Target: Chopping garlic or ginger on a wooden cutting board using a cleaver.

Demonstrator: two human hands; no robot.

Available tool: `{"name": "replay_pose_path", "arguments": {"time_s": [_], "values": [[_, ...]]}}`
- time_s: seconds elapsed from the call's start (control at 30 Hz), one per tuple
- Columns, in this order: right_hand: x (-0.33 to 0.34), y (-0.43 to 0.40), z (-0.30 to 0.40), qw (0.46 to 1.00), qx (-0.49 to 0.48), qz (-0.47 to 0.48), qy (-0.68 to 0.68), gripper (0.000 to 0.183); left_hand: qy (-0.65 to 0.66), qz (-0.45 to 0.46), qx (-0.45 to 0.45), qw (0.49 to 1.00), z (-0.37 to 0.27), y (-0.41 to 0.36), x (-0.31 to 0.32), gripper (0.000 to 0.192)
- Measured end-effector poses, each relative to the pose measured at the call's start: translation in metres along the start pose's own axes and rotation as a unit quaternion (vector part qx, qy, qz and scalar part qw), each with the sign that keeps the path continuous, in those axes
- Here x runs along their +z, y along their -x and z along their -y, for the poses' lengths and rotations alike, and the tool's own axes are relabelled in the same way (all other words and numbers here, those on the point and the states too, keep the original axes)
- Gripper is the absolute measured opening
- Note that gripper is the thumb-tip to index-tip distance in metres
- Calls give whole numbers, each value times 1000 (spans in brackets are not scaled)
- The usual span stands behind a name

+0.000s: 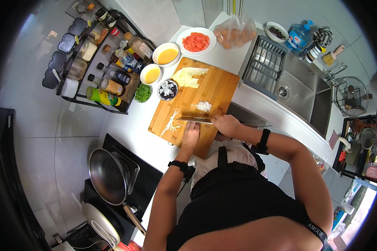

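Note:
My right hand [226,125] grips the handle of a cleaver [193,119] over a wooden cutting board [223,84]. Its blade is seen nearly edge-on, pointing left. Close against the blade, my left hand [191,135] has its fingertips together; whatever lies under them is hidden. Left of the blade are thin pale strips [170,125]. Beyond it sits a small heap of finely chopped white food [203,106]. Pale yellow, leaf-like pieces [188,77] lie at the board's far end.
Left of the board stand a bowl of dark pieces with white powder [167,90], chopped greens [143,93] and two bowls of yellow liquid [166,56] [152,76]. A plate of cut red food [195,42] is behind. A sink [297,84] is right; a frying pan [108,177] sits lower left.

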State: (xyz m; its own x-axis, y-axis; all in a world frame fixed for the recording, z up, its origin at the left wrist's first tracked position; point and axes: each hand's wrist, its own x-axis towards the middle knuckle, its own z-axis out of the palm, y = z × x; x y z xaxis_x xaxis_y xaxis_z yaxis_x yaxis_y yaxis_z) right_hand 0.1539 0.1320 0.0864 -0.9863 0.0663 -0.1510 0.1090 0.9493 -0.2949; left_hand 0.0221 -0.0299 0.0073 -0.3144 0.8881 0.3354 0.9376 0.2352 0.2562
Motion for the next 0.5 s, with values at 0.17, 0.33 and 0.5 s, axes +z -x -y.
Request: {"name": "replay_pose_path", "arguments": {"time_s": [0.17,0.33,0.5], "values": [[6,-5,1,1000,-2,-8,-6,14,4,21,24,999,3,4,-3,16],[5,-13,0,1000,15,-6,-10,16,5,0,50,999,5,2,-3,16],[-3,-4,4,1000,-5,3,-12,16,0,-17,48,999,8,5,1,14]]}}
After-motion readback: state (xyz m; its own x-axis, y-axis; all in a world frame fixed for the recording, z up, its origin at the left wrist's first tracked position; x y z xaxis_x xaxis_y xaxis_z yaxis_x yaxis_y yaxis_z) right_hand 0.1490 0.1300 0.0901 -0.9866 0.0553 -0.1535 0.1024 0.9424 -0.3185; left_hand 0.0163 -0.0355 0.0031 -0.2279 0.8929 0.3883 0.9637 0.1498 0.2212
